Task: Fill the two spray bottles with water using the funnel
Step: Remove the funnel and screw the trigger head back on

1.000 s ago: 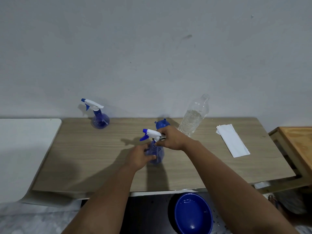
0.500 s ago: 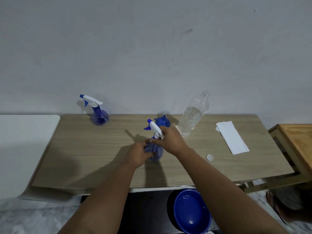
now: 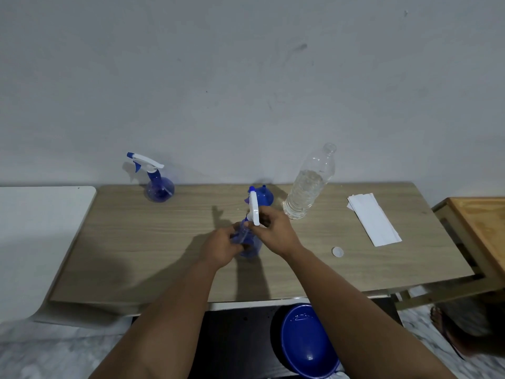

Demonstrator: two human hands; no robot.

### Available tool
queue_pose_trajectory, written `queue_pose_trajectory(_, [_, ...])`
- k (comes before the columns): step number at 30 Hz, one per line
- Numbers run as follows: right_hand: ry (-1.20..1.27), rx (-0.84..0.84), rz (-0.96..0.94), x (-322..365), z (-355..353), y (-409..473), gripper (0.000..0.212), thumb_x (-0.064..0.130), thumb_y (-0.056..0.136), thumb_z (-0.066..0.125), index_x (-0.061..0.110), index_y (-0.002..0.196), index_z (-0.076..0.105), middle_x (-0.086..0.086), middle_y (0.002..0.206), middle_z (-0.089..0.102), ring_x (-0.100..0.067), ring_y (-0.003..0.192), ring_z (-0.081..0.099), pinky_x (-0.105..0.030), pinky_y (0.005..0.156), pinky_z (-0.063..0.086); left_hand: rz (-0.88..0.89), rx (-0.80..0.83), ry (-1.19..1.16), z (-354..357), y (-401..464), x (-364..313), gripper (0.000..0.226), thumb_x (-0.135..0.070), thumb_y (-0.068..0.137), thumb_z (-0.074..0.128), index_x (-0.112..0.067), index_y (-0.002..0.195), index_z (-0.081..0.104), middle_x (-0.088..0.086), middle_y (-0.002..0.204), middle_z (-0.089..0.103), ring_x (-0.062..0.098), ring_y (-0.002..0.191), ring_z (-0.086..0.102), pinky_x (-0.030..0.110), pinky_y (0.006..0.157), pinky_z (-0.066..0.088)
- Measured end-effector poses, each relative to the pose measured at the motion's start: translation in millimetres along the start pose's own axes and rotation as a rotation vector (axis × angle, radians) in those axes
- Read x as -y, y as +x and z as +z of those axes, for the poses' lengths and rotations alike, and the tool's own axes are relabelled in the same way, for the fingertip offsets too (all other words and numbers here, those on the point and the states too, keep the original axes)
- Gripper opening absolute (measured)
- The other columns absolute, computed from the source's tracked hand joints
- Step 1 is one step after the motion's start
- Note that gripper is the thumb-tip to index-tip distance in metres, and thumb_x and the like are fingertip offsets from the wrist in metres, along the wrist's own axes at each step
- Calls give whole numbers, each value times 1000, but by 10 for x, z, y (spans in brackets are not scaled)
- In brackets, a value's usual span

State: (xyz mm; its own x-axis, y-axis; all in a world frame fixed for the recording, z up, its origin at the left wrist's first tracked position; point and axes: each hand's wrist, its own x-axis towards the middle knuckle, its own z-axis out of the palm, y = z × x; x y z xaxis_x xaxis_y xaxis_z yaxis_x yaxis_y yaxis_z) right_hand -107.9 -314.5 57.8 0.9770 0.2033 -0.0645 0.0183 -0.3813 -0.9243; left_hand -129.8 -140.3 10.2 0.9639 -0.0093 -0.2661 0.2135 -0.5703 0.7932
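A blue spray bottle (image 3: 252, 246) stands at the middle of the wooden table (image 3: 136, 250). My left hand (image 3: 222, 246) grips its round body. My right hand (image 3: 273, 231) is closed around its white spray head (image 3: 254, 207), whose nozzle points away from me. Behind it sits a blue funnel (image 3: 265, 196), upside down. A second blue spray bottle (image 3: 158, 184) with its white head on stands at the back left by the wall. An uncapped clear water bottle (image 3: 308, 187), roughly half full, stands at the back right of the funnel.
A small white cap (image 3: 337, 252) lies on the table to the right of my right arm. Folded white paper (image 3: 373, 218) lies further right. A blue basin (image 3: 306, 340) sits on the floor under the table's front edge. A wooden stool (image 3: 481, 228) stands to the right.
The spray head has turned in my right hand: its nozzle pointed left a second ago and now points away from me. My left hand stays on the bottle's body.
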Motion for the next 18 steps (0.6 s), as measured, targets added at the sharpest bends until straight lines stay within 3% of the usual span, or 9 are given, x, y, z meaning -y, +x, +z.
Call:
queue_pose_trajectory(5, [-14,-107,57,-18,107,9,24,17,79,89,10,92,70,-4,88,76,-25,85,73,-49,85,59,-5,-6,6,6,7,5,35,-25,71,80,-25,106,74,2,95,77,23,94,72,42,82,56])
queue_pose_trajectory(8, [-32,-186,73,-1,237,-25,26,23,76,88,13,91,68,0,84,75,-23,81,72,-48,81,59,0,16,33,-23,34,25,39,-22,75,81,-25,113,72,-1,103,77,19,100,72,40,86,56])
queue_pose_trajectory(11, [-16,-129,77,25,189,8,21,17,80,87,12,91,70,-5,87,75,-25,84,72,-48,84,59,0,27,37,-36,25,23,51,-20,74,81,-29,122,69,-4,104,77,18,99,72,38,86,56])
queue_pose_trajectory(16, [-75,36,7,91,-32,49,19,11,83,87,9,97,75,-9,105,66,-22,91,67,-26,81,52,21,36,-16,-33,12,32,44,-28,67,79,-33,110,71,-5,89,77,18,86,73,43,78,57])
queue_pose_trajectory(18, [-84,90,9,115,-110,74,16,8,84,84,15,92,72,-3,98,64,-15,82,62,-19,73,47,28,55,-51,-33,23,46,42,-29,65,80,-29,107,72,-3,89,77,21,87,73,47,81,57])
